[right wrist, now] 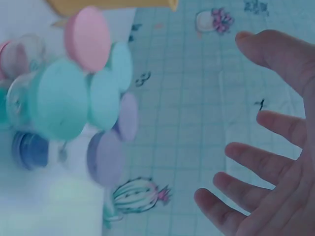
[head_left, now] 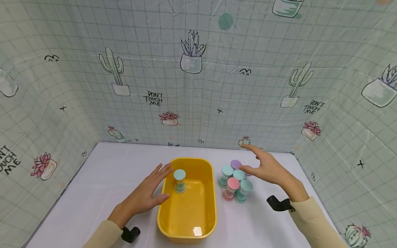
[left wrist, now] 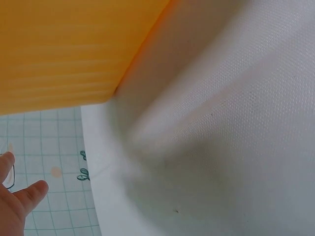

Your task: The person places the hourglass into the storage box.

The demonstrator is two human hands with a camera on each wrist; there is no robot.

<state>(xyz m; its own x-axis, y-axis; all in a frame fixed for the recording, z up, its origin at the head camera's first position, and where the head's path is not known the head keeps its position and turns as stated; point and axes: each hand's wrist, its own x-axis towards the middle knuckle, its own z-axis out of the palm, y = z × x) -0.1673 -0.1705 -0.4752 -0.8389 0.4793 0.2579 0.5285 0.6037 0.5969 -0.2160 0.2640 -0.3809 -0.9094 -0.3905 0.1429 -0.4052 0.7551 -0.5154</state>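
Right hand hovers near 6 hourglasses (yellow tub holds 1).

The tub stands on the table, long axis front to rear. One sand timer stands inside the tub, toward its rear left. The timer cluster stands on the table, right of the tub and apart from it. The left hand is located at the tub's left side; the right hand, at the cluster's right, partly covers its rear, so the exact count cannot be confirmed. The backdrop extends behind the table and along both sides.
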